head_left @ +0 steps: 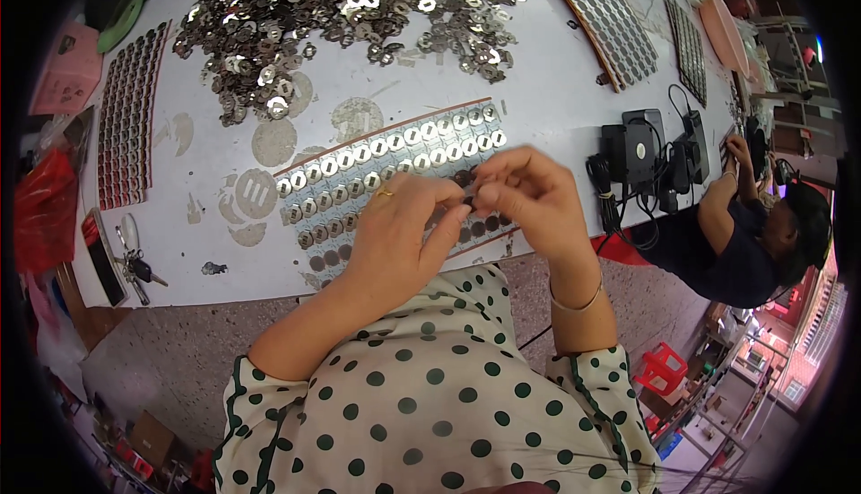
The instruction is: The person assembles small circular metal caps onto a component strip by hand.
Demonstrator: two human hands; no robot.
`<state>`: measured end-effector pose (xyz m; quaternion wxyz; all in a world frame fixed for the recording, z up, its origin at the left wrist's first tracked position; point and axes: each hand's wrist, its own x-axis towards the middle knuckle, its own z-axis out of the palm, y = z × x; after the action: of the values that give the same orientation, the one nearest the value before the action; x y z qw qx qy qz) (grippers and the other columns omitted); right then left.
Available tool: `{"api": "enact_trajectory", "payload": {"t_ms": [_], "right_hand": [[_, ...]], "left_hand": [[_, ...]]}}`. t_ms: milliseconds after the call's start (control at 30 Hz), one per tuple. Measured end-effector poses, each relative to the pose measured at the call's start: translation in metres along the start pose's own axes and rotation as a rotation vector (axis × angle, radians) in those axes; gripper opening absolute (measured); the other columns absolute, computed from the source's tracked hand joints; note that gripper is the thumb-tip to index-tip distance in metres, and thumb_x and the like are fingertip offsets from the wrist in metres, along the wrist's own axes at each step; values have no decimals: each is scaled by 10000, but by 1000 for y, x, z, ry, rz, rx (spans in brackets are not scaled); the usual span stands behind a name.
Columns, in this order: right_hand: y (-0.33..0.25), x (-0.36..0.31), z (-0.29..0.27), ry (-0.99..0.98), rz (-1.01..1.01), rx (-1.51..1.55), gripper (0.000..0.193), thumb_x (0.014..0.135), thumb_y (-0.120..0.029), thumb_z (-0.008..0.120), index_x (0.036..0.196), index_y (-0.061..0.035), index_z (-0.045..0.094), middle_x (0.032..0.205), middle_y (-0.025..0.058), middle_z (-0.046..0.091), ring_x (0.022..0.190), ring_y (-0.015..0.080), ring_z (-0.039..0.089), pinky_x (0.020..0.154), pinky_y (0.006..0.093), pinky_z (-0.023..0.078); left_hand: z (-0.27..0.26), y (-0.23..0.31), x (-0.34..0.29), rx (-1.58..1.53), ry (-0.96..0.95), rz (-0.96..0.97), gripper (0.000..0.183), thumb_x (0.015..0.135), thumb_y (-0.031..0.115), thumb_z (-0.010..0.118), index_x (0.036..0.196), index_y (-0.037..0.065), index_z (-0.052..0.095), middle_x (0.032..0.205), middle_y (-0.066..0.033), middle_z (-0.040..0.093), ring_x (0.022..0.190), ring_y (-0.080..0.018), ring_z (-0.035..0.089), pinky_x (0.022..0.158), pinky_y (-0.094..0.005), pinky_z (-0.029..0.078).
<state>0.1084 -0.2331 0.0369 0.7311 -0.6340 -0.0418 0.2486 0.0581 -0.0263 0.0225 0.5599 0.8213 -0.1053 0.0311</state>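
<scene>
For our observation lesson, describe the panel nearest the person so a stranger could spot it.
On the white table, find the big heap of loose metal pieces. Toward the person from it lies a slanted panel with bright discs in its far rows. It is the only panel beneath the left hand and right hand.

A workshop: metal pieces (350,9) heaped on a white table (538,108), loaded trays (596,18), a co-worker (749,247) nearby.
</scene>
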Motion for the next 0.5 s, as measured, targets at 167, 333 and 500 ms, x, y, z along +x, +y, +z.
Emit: {"api": "enact_trajectory", "payload": {"t_ms": [167, 333, 500], "right_hand": [[2, 10, -35, 191, 125, 243, 188, 968, -6, 690, 1151, 24, 656, 951, 83, 715, 812, 148, 732, 647, 216, 609], [-12, 13, -38, 231, 215, -267, 162, 949, -12, 717, 1109, 5, 697, 869, 28, 704, 735, 70, 674, 546, 185, 542], [-10, 14, -40, 150, 170, -583, 137, 928, -6, 735, 1064, 3, 727, 825, -8, 677, 681, 26, 584, 539, 181, 506]], "left_hand": [[-1, -1, -10, 370, -125, 204, 433, 854, 204, 793, 1227, 58, 629, 1250, -101, 656, 1142, -304, 593, 978, -432, 455], [0, -9, -22, 597, -253, 272, 518, 856, 337, 765, 1287, 78, 640, 1476, -88, 557, 1314, -277, 524, 1085, -451, 389], [-1, -9, -24, 607, -262, 270, 534, 852, 375, 769, 1286, 87, 649, 1490, -85, 550, 1333, -276, 518, 1097, -460, 386]]}}
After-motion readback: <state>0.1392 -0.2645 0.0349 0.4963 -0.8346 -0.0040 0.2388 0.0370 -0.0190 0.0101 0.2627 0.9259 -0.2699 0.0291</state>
